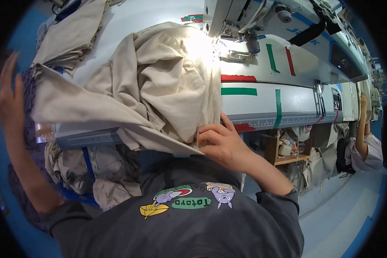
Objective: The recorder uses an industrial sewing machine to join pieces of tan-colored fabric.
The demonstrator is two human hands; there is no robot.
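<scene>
A large beige piece of fabric (167,81) lies in loose folds on the sewing machine table, its right edge running up to the lit needle area. At the table's front edge, my right hand (225,142) is closed on the fabric's near right corner, thumb toward the machine and fingers curled over the edge. Out at the far left, my left hand (10,94) is raised with its fingers stretched out. It is apart from the fabric, whose slightly blurred left end spreads toward it. The sewing machine (284,34) stands at the upper right, its presser foot beside the fabric's far edge.
A stack of beige cut pieces (71,36) lies at the back left. Bunched fabric (69,165) hangs below the table's front edge. A wooden shelf (292,159) with small items is under the table at right. Another person's arm (362,142) shows at far right.
</scene>
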